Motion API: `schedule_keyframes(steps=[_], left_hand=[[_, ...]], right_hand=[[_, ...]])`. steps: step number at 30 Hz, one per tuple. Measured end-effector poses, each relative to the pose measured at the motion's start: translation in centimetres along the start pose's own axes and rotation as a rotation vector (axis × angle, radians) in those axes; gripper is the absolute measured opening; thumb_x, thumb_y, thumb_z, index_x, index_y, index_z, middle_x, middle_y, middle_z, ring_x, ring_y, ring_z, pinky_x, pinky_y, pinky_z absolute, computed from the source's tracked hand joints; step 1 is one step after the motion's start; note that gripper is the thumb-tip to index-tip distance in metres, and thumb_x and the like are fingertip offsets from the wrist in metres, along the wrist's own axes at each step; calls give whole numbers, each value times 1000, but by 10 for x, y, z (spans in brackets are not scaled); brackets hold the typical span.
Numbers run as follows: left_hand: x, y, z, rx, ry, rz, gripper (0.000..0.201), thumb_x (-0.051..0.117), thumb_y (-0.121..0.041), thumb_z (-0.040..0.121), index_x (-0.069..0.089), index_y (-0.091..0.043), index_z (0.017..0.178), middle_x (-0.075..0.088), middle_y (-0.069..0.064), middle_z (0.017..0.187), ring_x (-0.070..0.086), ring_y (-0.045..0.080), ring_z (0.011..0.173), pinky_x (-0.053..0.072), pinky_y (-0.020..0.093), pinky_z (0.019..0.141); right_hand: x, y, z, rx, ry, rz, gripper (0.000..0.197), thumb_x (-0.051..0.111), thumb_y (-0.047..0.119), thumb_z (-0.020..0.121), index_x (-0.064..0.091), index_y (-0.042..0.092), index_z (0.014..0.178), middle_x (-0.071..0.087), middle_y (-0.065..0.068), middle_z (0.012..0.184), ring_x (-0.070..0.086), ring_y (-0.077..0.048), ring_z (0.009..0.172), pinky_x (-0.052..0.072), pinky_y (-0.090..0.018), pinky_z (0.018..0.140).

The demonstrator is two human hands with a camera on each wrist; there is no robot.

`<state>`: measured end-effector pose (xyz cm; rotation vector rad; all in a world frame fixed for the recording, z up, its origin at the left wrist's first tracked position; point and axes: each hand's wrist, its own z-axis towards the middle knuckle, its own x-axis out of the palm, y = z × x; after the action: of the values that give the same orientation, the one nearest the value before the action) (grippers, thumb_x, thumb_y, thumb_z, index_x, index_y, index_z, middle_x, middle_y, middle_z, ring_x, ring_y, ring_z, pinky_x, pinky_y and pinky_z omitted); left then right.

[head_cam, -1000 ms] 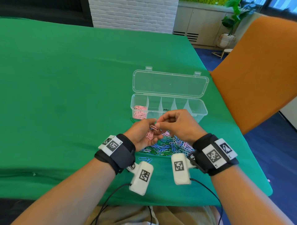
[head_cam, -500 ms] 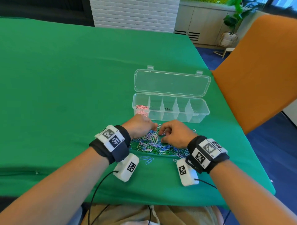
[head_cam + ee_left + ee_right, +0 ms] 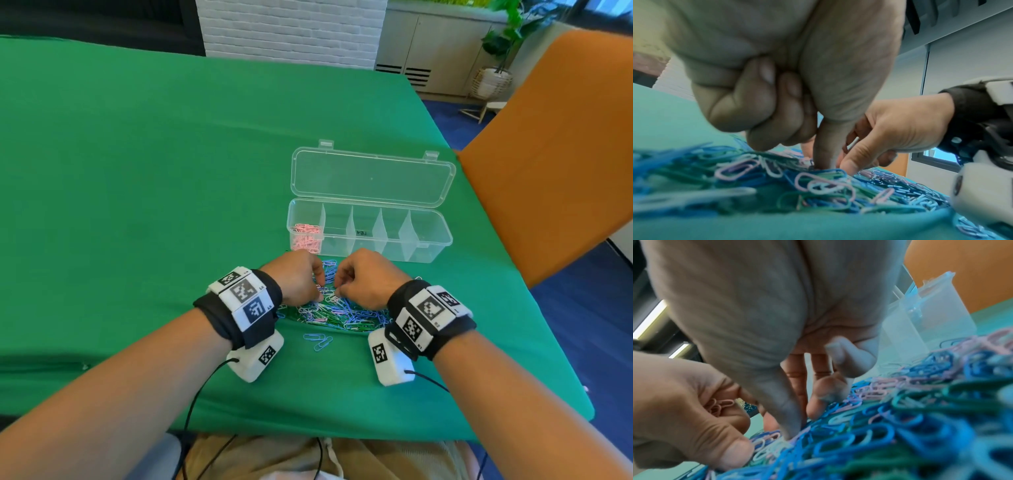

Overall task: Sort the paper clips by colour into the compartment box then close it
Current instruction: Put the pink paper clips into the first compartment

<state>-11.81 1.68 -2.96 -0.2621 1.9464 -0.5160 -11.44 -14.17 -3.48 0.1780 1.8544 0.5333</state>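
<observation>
While both hands work side by side at the far edge of the heap of paper clips (image 3: 337,313), the open compartment box (image 3: 435,236) sits just beyond them on the green tabletop (image 3: 137,205), its clear lid (image 3: 371,178) laid back flat behind it. The left hand (image 3: 296,277) is curled, with its thumb pointing straight down into the heap; the right wrist view shows a few pink clips (image 3: 719,405) tucked inside its folded fingers. The right hand (image 3: 368,279) has its fingers bent and its thumb and fingertips down among the clips, close to the left thumb; whether it has pinched a clip there I cannot tell.

The heap is a mix of blue, green, pink and white clips and lies directly under and between the two hands, stretching toward the person. Two loose blue clips (image 3: 318,341) lie apart from it on the near side. In the box, the leftmost compartment holds a pile of sorted pink clips (image 3: 306,236); it is the compartment nearest the left hand. An orange chair (image 3: 548,154) stands at the right edge of the tabletop.
</observation>
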Motion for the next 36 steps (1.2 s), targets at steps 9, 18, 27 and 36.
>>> schedule_keyframes(steps=[9, 18, 27, 36], left_hand=[[0, -3, 0, 26, -49, -42, 18, 75, -24, 87, 67, -18, 102, 50, -8, 81, 47, 8, 67, 37, 25, 59], [5, -12, 2, 94, -15, 41, 12, 76, -28, 85, 73, -24, 96, 63, -2, 98, 58, 16, 82, 41, 25, 70], [4, -3, 11, 104, -54, 26, 12, 65, -22, 93, 75, -16, 90, 70, -2, 91, 60, 9, 71, 43, 24, 64], [5, -10, 12, -245, 239, -1243, 45, 33, -42, 105, 53, -10, 80, 38, -1, 52, 34, 10, 39, 24, 16, 35]], right_hand=[[-2, -9, -12, -3, -9, -10, 4, 73, 19, 85, 73, 19, 82, 66, 7, 75, 63, -14, 76, 53, -29, 75], [-1, -14, -14, -2, 2, 17, 5, 71, 18, 86, 71, 16, 82, 69, 2, 79, 66, -18, 80, 57, -36, 78], [-3, -16, -19, -4, -3, -15, 9, 67, 18, 87, 70, 14, 79, 69, 2, 77, 66, -18, 78, 55, -32, 74], [-27, -2, -31, -99, -159, 413, 9, 72, 12, 86, 72, 6, 79, 61, 6, 63, 47, 4, 46, 37, -9, 52]])
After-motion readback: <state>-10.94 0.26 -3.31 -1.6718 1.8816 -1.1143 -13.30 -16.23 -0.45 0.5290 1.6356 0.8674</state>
